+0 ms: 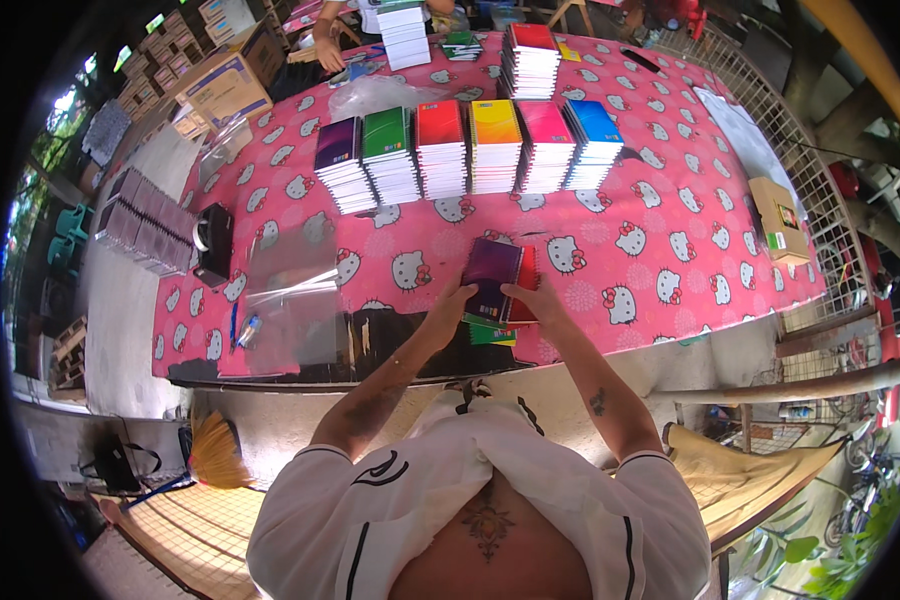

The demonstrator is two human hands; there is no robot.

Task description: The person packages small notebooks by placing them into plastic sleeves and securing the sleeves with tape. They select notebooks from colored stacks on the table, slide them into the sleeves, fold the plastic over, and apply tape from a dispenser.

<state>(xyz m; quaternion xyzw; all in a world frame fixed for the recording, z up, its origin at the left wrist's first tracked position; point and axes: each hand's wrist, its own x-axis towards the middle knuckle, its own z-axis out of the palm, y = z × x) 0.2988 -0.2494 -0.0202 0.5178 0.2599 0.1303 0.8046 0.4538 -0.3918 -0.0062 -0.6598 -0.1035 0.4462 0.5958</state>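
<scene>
My tablecloth (595, 225) is pink, patterned with white, red-bowed cat faces. Near its front edge, my notebooks (492, 272) are purple, red and green; toward its far edge, the row of stacks (495, 155) runs purple, green, red, yellow, pink, blue.

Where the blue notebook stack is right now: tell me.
In the head view, the blue stack stands on the pink tablecloth, at the right end of the row of six, just right of the pink stack.

Head-worn fisheye view, sighted steeply down and forward over the wearer's chest (490, 560) and the table (390, 228). Left hand (455, 303) and right hand (538, 300) at close range, about mid-frame; table's far edge farther off, toward the top.
</scene>
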